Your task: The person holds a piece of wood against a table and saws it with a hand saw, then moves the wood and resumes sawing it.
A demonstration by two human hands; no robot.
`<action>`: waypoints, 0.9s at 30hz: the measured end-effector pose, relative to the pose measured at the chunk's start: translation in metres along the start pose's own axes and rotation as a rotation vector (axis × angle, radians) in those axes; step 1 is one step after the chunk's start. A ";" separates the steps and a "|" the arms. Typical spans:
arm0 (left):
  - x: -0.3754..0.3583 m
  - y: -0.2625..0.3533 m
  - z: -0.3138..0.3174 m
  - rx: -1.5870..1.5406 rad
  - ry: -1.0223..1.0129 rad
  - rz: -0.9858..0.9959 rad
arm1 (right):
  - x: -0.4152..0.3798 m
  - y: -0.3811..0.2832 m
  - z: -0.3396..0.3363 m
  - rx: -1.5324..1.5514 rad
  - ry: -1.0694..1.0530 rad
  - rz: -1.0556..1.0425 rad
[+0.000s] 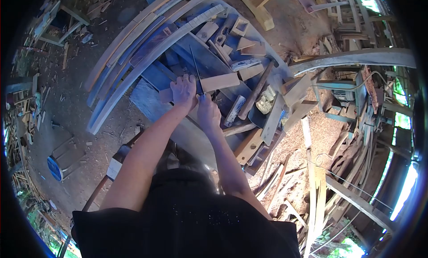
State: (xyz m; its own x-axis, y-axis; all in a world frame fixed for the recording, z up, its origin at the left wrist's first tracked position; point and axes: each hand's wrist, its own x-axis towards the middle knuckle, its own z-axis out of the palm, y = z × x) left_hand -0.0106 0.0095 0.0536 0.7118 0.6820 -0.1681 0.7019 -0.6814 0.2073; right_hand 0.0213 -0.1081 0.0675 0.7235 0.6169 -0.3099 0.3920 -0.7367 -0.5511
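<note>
My left hand (183,92) is closed over a short wooden block (220,82) and presses it down on the workbench (187,137). One end of the block pokes out left of that hand, and the longer part extends to the right. Close beside it, my right hand (208,113) is wrapped around the handle of a handsaw. The thin saw blade (195,64) points away from me and crosses the block just right of my left hand. Most of the saw's handle is hidden by my fingers, and the depth of any cut cannot be made out.
Long curved wooden strips (147,57) lie along the bench's left side. Offcuts, a wooden rod (257,91) and a crumpled yellowish lump (266,100) crowd its right. A round stool (55,168) stands on the floor at left. Shavings (327,146) and planks cover the right side.
</note>
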 end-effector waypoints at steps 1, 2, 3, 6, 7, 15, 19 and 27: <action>-0.001 -0.001 -0.002 0.003 0.006 0.005 | -0.007 0.001 0.000 0.004 0.007 -0.002; -0.006 0.001 -0.005 0.009 0.041 0.007 | -0.024 0.010 0.000 0.021 0.062 -0.042; -0.006 0.004 -0.007 0.012 0.076 0.008 | -0.042 0.017 -0.001 0.035 0.116 -0.083; -0.006 0.001 -0.004 0.026 0.061 0.029 | -0.057 0.029 0.002 0.052 0.091 -0.047; -0.007 0.000 -0.002 0.027 0.045 0.029 | -0.061 0.032 0.006 0.089 0.107 -0.046; -0.001 0.010 -0.003 -0.021 0.090 -0.071 | -0.064 0.041 -0.020 0.007 0.038 -0.018; -0.003 0.009 -0.010 -0.011 0.058 -0.060 | -0.096 0.059 -0.023 -0.055 0.049 0.008; -0.009 0.008 -0.009 -0.056 0.065 -0.006 | -0.182 0.133 -0.037 -0.121 -0.118 0.239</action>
State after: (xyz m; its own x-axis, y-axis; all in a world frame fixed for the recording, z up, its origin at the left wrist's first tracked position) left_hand -0.0114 -0.0001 0.0653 0.7034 0.7027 -0.1070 0.7020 -0.6630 0.2601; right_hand -0.0373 -0.3282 0.0796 0.7353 0.4449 -0.5113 0.2886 -0.8881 -0.3577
